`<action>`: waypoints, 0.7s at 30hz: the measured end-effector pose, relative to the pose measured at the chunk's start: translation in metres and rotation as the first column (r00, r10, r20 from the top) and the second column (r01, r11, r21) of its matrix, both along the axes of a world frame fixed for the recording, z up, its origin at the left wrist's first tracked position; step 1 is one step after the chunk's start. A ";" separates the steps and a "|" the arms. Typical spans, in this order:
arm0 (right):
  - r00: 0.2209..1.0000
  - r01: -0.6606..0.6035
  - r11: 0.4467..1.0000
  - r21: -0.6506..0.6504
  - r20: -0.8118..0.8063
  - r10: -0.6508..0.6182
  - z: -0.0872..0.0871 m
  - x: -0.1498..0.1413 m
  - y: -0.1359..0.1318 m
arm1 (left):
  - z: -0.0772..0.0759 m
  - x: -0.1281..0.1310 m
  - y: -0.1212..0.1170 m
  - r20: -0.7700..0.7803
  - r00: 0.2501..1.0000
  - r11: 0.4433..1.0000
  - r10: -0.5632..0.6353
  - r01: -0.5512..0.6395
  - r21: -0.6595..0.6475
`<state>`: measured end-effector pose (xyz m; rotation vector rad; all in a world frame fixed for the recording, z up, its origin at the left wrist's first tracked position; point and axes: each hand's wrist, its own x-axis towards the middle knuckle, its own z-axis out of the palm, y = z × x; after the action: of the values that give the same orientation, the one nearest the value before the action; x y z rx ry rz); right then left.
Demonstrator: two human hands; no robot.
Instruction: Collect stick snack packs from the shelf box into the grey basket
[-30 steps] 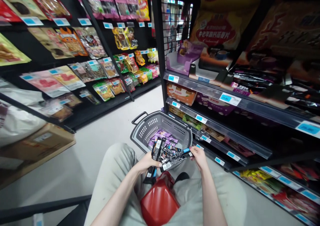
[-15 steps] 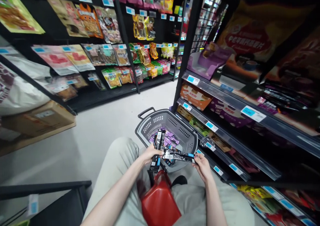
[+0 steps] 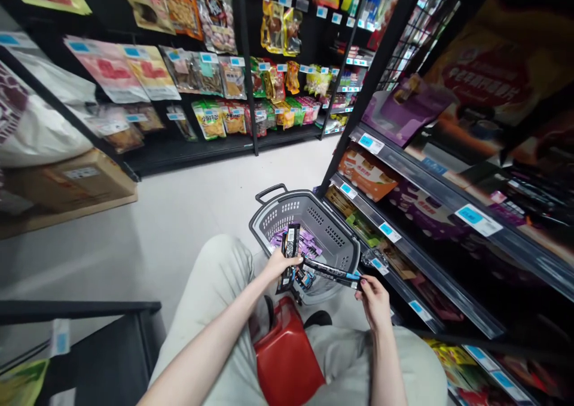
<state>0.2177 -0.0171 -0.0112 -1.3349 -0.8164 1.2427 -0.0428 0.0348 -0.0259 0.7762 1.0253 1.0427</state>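
Observation:
My left hand (image 3: 281,263) is closed around a few slim black snack packets (image 3: 292,238) that stand upright over the near left side of a grey shopping basket (image 3: 343,238). Pinched at its right end by my right hand (image 3: 374,295) is another long black packet (image 3: 332,270), which stretches across the basket to my left thumb. Purple packets (image 3: 309,243) lie in the bottom of the basket. Below my hands, more small black-and-blue packets (image 3: 305,279) show inside it, partly hidden.
A red stool (image 3: 287,352) stands between my knees. To the right rises a black shelf with price tags (image 3: 478,217) and boxed snacks (image 3: 365,173). Bagged snacks (image 3: 208,119) hang on the far rack. A cardboard box (image 3: 76,179) sits on the left.
The view has tilted down and shifted a little left. My right hand has drawn slightly farther from my left, and the packet between them lies straighter.

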 end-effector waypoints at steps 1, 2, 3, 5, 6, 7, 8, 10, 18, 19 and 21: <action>1.000 -0.018 1.000 0.013 0.013 0.018 0.003 -0.002 -0.003 | 0.002 -0.001 -0.001 0.031 0.999 1.000 0.017 -0.017 -0.027; 0.999 -0.038 0.999 0.036 0.028 0.037 0.006 -0.003 -0.006 | 0.004 -0.002 -0.002 0.073 0.997 0.998 0.026 -0.021 -0.063; 0.998 -0.055 0.996 0.071 0.045 0.051 0.009 -0.005 -0.009 | 0.006 -0.004 -0.003 0.123 0.992 0.995 0.028 -0.016 -0.102; 0.995 -0.080 0.985 0.152 0.074 0.069 0.013 -0.007 -0.013 | 0.010 -0.005 -0.004 0.222 0.975 0.987 0.028 0.009 -0.163; 0.994 -0.089 0.979 0.186 0.084 0.075 0.014 -0.008 -0.015 | 0.012 -0.006 -0.005 0.259 0.965 0.984 0.030 0.017 -0.178; 0.993 -0.099 0.973 0.208 0.090 0.082 0.014 -0.009 -0.016 | 0.013 -0.006 -0.005 0.281 0.959 0.983 0.031 0.022 -0.184; 0.992 -0.104 0.971 0.218 0.093 0.085 0.013 -0.009 -0.017 | 0.014 -0.006 -0.006 0.289 0.957 0.983 0.035 0.019 -0.181; 0.993 -0.090 0.975 0.203 0.088 0.073 0.008 -0.011 -0.017 | 0.014 -0.006 -0.005 0.266 0.963 0.987 0.047 -0.004 -0.159; 0.998 -0.025 0.999 -0.044 0.048 0.027 -0.025 -0.025 -0.014 | 0.015 -0.008 -0.005 0.084 0.992 0.995 0.091 -0.094 0.030; 0.998 -0.041 0.997 -0.070 0.047 0.044 -0.027 -0.027 -0.014 | 0.015 -0.009 -0.005 0.063 0.994 0.994 0.093 -0.096 0.045; 0.996 -0.070 0.991 -0.114 0.044 0.075 -0.028 -0.028 -0.015 | 0.015 -0.010 -0.006 0.028 0.996 0.994 0.090 -0.092 0.060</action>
<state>0.1893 -0.0325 -0.0397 -1.4420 -0.8457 1.3343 -0.0531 0.0290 -0.0106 0.7701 1.0187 1.1638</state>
